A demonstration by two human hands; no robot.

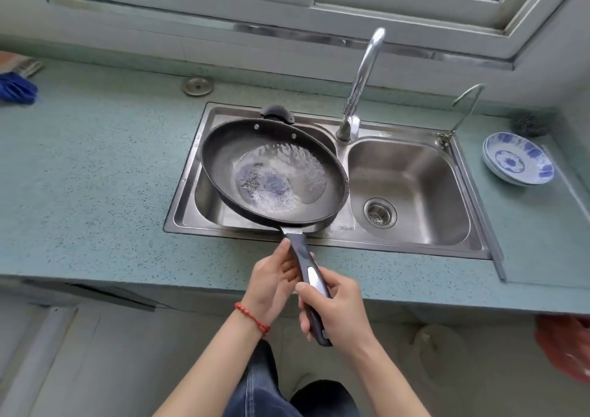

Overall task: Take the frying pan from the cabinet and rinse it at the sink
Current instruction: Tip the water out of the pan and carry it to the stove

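Two hands on one handle. My right hand [338, 311] is wrapped round the lower end of the frying pan's handle [311, 284], thumb laid across the metal inset. My left hand [271, 281] cups the handle higher up, nearer the pan's body, fingers curled against its left side. Red bead bracelet [252, 316] on the left wrist.

The frying pan [274, 174] hangs over the left basin of the sink [412, 187], ahead of and above my hands, rim tilted. A shallow pool of water with bubbles lies on its floor. The small helper grip [277, 113] points to the back wall.

Long axis: from my right hand forward and slightly left, over the bench [95, 167] edge and the sink's front rim, into the bowl. Left hand is the nearer to the pan, right hand at the far end of the lever.

Tap [360, 81] stands between the basins, spout arching right; no stream visible. Blue-patterned bowls [518, 159] on the bench at right.

Judgement: rinse under way; tipping the water out would mean rolling the handle about this axis.
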